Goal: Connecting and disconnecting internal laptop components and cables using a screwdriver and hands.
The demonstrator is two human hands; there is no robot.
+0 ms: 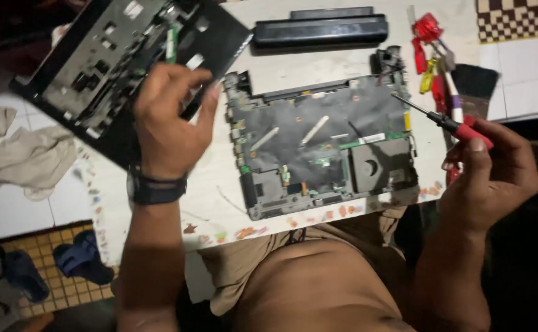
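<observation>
Head view: left hand (169,120) grips lifted keyboard cover (127,58) edge; right hand (487,175) grips screwdriver (444,122) beside laptop base (324,144).

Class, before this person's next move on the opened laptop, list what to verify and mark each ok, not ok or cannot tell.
1. Right hand grips the red screwdriver: ok.
2. Screwdriver tip off the laptop base: cannot tell.
3. Left hand holds the removed black cover: ok.
4. Battery out, lying apart: ok.
5. Base fully on the white board: ok.
6. Loose screws accounted for: cannot tell.

Home repair spot: tiled floor (23,209), low table (219,209), scattered screwdrivers (432,67).
</observation>
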